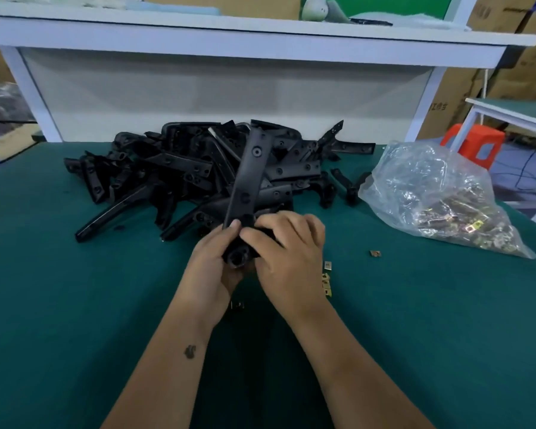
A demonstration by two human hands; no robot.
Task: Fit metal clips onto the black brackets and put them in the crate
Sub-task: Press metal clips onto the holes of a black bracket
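Note:
I hold one long black bracket [248, 178] upright and tilted away from me, over the green table. My left hand [212, 267] grips its lower end from the left, thumb on its face. My right hand [287, 252] curls round the same end from the right; any clip under its fingers is hidden. Behind lies a pile of black brackets [174, 168]. A few loose metal clips [327, 280] lie just right of my right hand, one more clip [374, 253] farther right. No crate is in view.
A clear plastic bag of metal clips [440, 199] lies at the right on the green table [75, 289]. A white shelf unit [229, 41] stands behind the pile. An orange stool [474, 140] and cardboard boxes [508, 72] are beyond the right edge.

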